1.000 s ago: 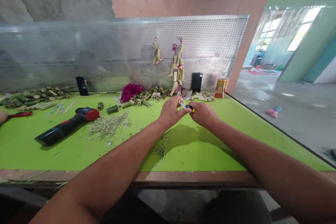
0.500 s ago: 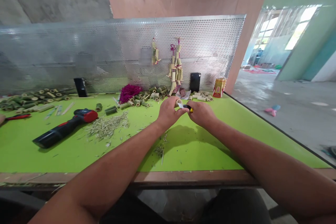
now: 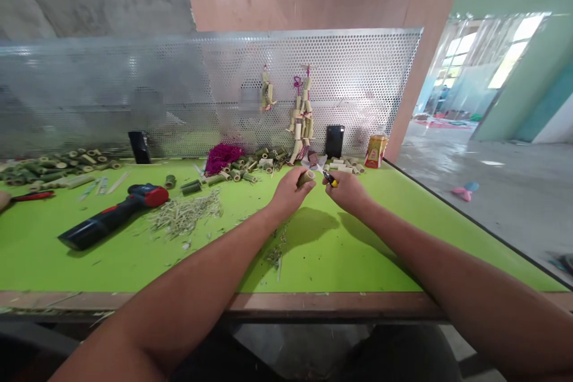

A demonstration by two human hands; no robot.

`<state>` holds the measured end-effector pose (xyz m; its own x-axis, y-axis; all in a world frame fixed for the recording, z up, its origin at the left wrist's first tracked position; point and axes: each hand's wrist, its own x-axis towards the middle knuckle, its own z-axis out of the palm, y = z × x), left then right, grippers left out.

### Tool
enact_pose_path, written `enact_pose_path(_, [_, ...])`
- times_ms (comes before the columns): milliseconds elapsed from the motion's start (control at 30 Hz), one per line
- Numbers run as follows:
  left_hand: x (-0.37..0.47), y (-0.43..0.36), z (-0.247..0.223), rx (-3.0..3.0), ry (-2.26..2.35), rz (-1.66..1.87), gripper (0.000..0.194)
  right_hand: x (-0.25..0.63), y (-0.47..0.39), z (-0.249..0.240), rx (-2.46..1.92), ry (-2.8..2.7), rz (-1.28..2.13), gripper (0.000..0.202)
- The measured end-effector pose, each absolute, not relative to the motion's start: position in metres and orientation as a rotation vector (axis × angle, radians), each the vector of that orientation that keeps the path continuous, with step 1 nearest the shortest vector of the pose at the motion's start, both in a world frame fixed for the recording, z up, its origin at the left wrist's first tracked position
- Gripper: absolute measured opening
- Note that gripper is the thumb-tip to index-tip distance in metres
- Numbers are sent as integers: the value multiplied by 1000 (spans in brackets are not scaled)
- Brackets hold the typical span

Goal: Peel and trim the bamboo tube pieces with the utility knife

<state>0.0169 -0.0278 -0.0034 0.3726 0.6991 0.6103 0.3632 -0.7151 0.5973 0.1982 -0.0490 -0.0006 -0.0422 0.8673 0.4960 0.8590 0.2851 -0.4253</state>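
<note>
My left hand (image 3: 289, 191) is closed around a short bamboo tube (image 3: 307, 177), its open end facing right. Just to the right, my right hand (image 3: 347, 191) grips a black and yellow utility knife (image 3: 330, 179) with its blade out, pointing up and left. A small gap separates the blade from the tube. Behind my right hand lie pale peeled tubes (image 3: 342, 165). Thin shavings (image 3: 275, 253) are scattered on the green table (image 3: 313, 268) below my left hand.
A black and red power tool (image 3: 111, 215) lies at left beside a shavings pile (image 3: 185, 215). Green bamboo pieces (image 3: 58, 167), purple string (image 3: 222, 158), phones (image 3: 334, 141) and a bottle (image 3: 376, 149) line the back. Another person's hand (image 3: 4, 200) shows at far left.
The knife and my right hand have moved right, away from the tube, so the blade and tube are now apart. The tube's open end shows more clearly.
</note>
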Motion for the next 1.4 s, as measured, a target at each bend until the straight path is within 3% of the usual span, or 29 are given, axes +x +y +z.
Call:
enact_pose_path(633, [15, -31, 0, 2448, 862, 1292, 25, 189, -59, -1, -1599, -2082, 2, 13])
enact_pose_path(867, [15, -31, 2, 2500, 987, 1304, 40, 189, -60, 0, -1605, -2131, -49, 12])
enact_pose_path(1400, [17, -33, 7, 2520, 1037, 1269, 42, 187, -62, 2, -1625, -2125, -116, 15])
